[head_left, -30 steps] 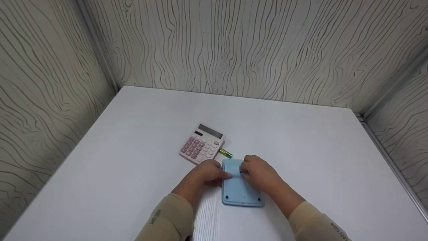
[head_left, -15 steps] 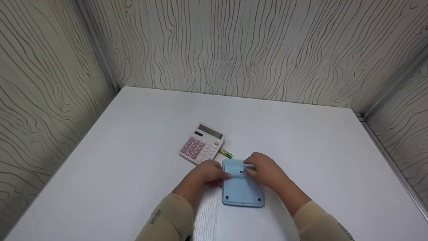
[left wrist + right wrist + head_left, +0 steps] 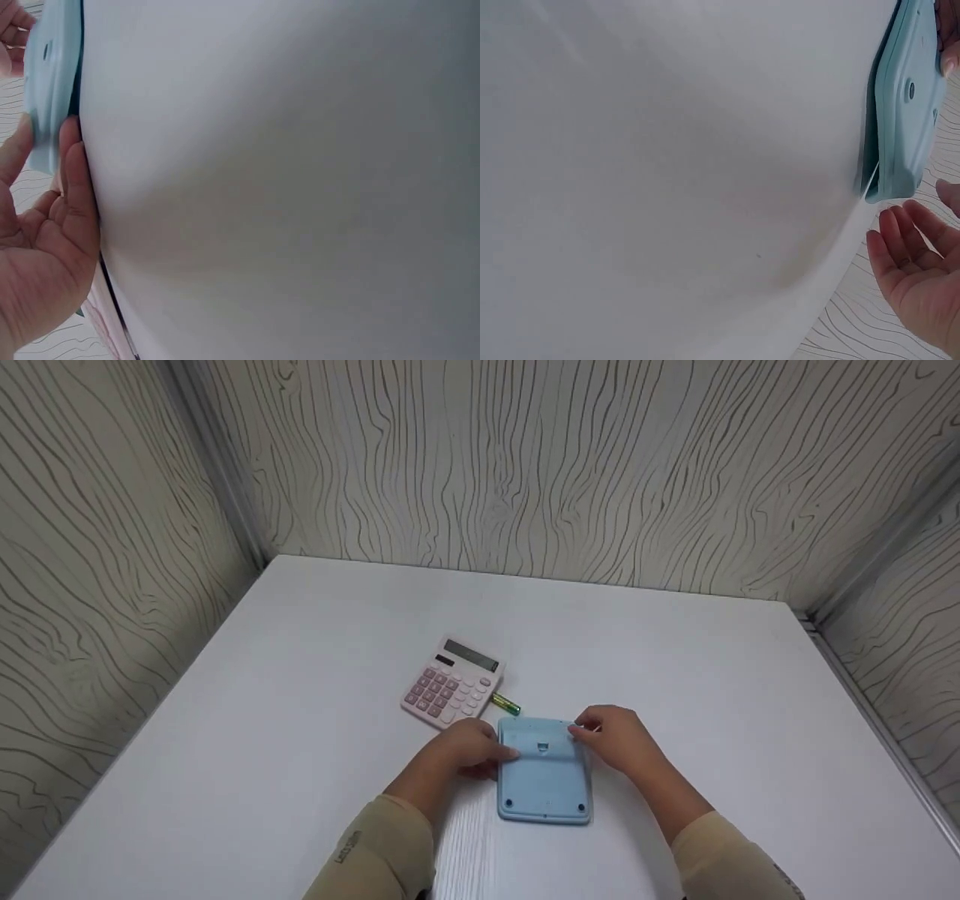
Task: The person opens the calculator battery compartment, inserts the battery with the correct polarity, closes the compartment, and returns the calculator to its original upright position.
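A light blue calculator (image 3: 546, 780) lies face down on the table, its back with small dark round feet turned up. Near the middle of its upper part shows a small notch (image 3: 543, 747). My left hand (image 3: 469, 744) holds its left edge, thumb on the back and fingers at the underside, as the left wrist view also shows. At the upper right corner is my right hand (image 3: 611, 735), its fingers loosely bent. In the right wrist view the thumb and fingers of that hand (image 3: 922, 262) are spread apart beside the calculator's edge, gripping nothing.
A pink calculator (image 3: 454, 682) lies face up, tilted, just beyond my left hand. Against its right side lies a green and gold battery (image 3: 506, 704). The white table (image 3: 675, 660) is bounded by wood-patterned walls (image 3: 525, 465) at the back and sides.
My right hand has drawn back to the right from the notch to the upper right corner, uncovering the notch. The left hand and the blue calculator have stayed put.
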`<state>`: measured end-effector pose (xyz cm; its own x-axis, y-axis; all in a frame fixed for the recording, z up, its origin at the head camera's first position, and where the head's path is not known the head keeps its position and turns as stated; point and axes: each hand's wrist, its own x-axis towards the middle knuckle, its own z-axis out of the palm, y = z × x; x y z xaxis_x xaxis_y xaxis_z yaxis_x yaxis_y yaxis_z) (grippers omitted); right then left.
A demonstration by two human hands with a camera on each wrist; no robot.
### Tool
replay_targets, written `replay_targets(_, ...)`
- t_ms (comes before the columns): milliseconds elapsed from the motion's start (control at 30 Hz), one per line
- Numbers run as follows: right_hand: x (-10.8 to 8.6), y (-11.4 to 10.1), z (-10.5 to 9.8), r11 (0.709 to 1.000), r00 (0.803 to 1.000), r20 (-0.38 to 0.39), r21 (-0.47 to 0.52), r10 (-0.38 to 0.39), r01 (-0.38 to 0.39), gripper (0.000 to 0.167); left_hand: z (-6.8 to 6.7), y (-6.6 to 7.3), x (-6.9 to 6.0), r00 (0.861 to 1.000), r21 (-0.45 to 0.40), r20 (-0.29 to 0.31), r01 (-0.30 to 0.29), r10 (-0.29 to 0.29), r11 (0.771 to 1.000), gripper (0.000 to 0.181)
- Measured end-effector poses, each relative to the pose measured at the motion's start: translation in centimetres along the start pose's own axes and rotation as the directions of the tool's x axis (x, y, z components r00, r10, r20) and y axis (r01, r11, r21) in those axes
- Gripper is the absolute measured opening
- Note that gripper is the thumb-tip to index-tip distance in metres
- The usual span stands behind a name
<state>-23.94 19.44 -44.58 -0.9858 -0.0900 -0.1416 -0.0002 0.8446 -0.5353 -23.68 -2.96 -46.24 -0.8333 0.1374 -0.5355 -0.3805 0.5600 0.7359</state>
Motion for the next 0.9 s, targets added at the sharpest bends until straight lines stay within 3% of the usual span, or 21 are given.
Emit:
replay_targets(167,-0.2,0.4,0.1,0.997,0.998,0.015,0.051,0.063,-0.064,0.025,0.0,0.0,-0.1,1.000,0.001,-0.003,-0.013,0.013,1.000,0.025)
replay_targets(433,-0.5,0.9,0.9,0.978,0.982,0.106,0.122,0.157,-0.169,0.041,0.0,-0.1,-0.2,1.000,-0.012,-0.003,-0.027,0.027,1.000,0.025)
replay_targets(633,-0.6,0.9,1.2,0.945,0.970,0.146,0.238,0.192,-0.223,0.040,0.0,0.1,-0.3,1.000,-0.004,-0.002,-0.009,0.009,1.000,0.026)
replay_targets(900,-0.4,1.2,1.2,0.927,0.963,0.170,0.280,0.209,-0.251,0.038,-0.1,0.3,-0.2,1.000,0.022,0.015,0.001,-0.001,1.000,0.026)
